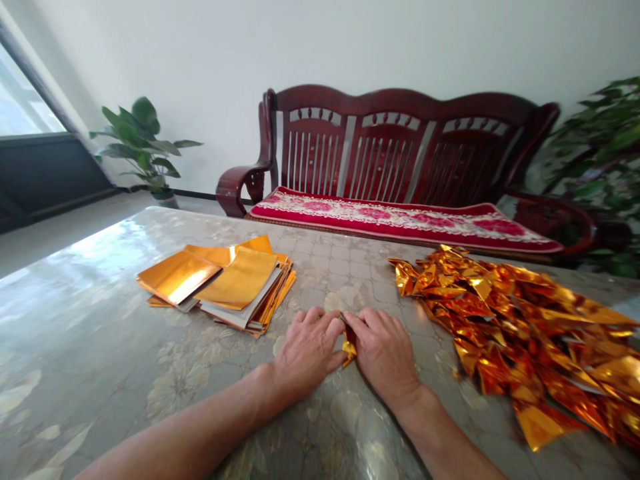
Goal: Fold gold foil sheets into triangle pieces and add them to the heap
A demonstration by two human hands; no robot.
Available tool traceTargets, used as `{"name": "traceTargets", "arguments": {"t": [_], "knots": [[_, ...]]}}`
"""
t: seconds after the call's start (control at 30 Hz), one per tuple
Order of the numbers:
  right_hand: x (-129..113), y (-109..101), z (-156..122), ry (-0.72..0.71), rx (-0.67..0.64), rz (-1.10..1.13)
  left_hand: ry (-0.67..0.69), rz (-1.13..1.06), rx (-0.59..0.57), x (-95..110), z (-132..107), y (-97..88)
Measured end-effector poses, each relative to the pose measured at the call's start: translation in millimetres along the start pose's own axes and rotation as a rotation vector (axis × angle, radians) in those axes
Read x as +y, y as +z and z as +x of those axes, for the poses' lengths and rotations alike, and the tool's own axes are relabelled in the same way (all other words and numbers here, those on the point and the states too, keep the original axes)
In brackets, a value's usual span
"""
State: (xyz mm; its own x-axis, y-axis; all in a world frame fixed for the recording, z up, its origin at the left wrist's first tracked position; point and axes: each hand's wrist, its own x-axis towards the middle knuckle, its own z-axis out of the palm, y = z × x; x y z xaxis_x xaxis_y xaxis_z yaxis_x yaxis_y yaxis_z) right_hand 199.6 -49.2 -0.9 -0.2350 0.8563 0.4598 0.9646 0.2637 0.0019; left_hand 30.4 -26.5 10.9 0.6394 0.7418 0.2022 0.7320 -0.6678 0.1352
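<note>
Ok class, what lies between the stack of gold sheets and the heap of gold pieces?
In the head view: patterned tabletop, and nearer the camera the left hand and right hand, with a small gold piece between them.

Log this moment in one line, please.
left hand: touching gold foil piece; right hand: touching same piece; sheet stack: left of hands; foil pile: right of hands

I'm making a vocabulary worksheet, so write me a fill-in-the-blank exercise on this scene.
A small foil piece shows ____ the left hand and right hand.
Flat sheets lie to the ____ of both hands.
The foil heap is nearer the ____ hand.
The back of the bench has ____ arched sections.

Missing words: between; left; right; three.
</note>
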Motion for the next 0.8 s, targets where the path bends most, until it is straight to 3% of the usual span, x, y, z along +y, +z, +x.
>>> {"name": "traceTargets", "arguments": {"t": [0.8], "knots": [[-9,-15,10,0.016,-0.175,-0.125,0.007,0.008,-0.014,0,1,-0.8]]}}
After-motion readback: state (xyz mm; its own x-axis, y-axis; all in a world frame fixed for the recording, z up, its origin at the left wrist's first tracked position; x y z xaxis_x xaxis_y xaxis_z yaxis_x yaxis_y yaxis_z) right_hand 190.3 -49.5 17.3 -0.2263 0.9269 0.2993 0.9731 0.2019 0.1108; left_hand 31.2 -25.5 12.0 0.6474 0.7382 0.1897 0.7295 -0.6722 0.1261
